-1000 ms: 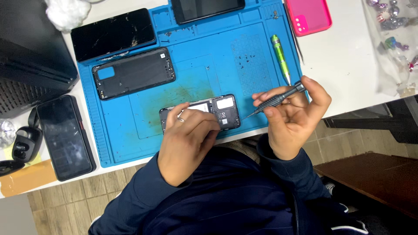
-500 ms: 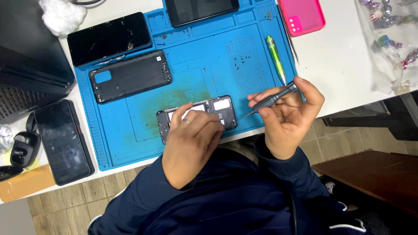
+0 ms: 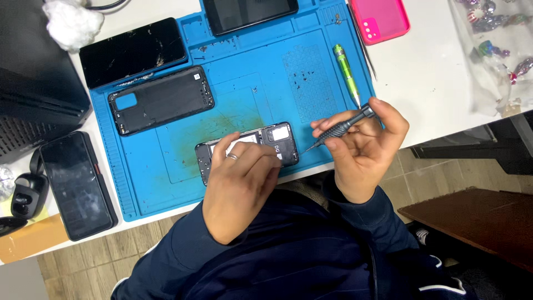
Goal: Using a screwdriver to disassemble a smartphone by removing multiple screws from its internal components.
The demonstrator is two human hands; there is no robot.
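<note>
Opened phone under left hand, 1 dark screwdriver pinched in right hand, 2 hands busy.

Dark, unlit screens only, none showing a picture.

- Tablet or large phone, top edge of the blue mat: black glass, cut off by the frame.
- Cracked phone screen, mat's upper left corner: black, scratched, tilted.
- Phone, left of the mat on the white table: black glass, upright rectangle.
- Opened phone: small white patches, perhaps labels.
</note>
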